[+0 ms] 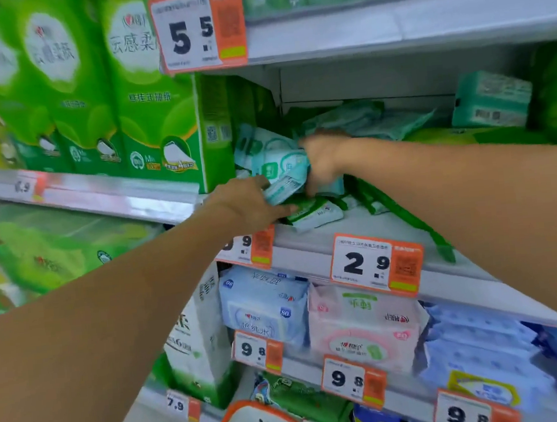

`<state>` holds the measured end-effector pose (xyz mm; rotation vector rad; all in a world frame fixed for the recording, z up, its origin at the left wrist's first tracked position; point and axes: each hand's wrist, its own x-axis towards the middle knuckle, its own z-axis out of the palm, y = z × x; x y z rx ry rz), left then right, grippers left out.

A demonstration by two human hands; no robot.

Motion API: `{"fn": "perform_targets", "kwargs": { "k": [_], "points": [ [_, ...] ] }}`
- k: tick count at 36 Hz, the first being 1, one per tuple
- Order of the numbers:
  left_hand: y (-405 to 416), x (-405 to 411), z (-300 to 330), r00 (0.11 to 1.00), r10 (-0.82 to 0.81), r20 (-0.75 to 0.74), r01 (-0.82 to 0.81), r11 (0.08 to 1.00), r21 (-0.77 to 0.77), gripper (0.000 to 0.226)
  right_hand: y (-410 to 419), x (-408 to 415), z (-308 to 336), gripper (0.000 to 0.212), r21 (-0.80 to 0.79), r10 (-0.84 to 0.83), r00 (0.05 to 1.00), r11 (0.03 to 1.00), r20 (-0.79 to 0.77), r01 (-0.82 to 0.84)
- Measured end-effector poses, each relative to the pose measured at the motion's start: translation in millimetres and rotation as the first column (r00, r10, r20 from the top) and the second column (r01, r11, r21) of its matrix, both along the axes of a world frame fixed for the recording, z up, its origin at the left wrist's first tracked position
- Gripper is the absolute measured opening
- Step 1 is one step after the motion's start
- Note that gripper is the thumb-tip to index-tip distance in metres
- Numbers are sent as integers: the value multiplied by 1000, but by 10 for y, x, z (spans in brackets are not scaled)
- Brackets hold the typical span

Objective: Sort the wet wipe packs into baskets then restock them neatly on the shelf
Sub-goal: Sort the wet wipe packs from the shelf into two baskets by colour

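Observation:
Several small teal-and-white wet wipe packs [274,164] lie jumbled on the middle shelf [320,237]. My right hand [325,161] is closed around this bundle from the right. My left hand [252,201] presses against the bundle's lower left, its fingers over a pack that sticks out. Beneath the hands lies a green-and-white pack [314,214]. More pale green packs [356,116] are heaped deeper on the shelf. A white basket with an orange rim [255,421] shows at the bottom edge.
Tall green tissue boxes [148,121] stand left of the shelf bay. Blue [265,309] and pink [361,331] wipe packs fill the shelf below. Orange price tags [376,264] hang along the shelf edges. A teal multipack [491,99] sits at the back right.

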<state>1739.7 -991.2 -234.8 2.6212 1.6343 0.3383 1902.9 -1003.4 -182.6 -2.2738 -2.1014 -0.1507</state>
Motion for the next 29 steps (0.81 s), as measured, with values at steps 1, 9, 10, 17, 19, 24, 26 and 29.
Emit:
{"fn": "perform_targets", "kwargs": {
  "k": [1, 9, 10, 17, 19, 24, 26, 29],
  "points": [
    [8, -41, -8, 1000, -5, 15, 5, 1000, -4, 84, -6, -27, 8, 54, 14, -9, 1000, 1000, -3, 9],
    [-205, 189, 128, 997, 29, 66, -12, 971, -237, 111, -336, 89, -125, 45, -90, -175, 828, 985, -532, 149],
    [-215, 214, 154, 997, 35, 75, -17, 974, -225, 106, -388, 103, -127, 39, -83, -182, 765, 982, -618, 167],
    [-173, 111, 96, 968, -45, 246, 87, 983, -163, 76, -569, 111, -216, 36, -125, -178, 191, 958, -965, 257],
    [-181, 52, 50, 950, -77, 301, 111, 989, -100, 67, -570, 72, -186, 32, -72, -77, 1, 944, -997, 322],
    [-220, 122, 1, 943, -135, 305, 124, 991, 53, 64, -562, -41, -125, 8, -40, 97, -284, 897, -954, 440],
    [-219, 195, 20, 961, -112, 252, 93, 992, 85, 67, -578, -40, -182, 4, -42, 57, -189, 875, -980, 482],
    [-194, 299, 41, 969, -116, 220, 94, 989, 110, 67, -595, -20, -293, 18, -55, -12, -89, 865, -996, 499]
  ]
}}
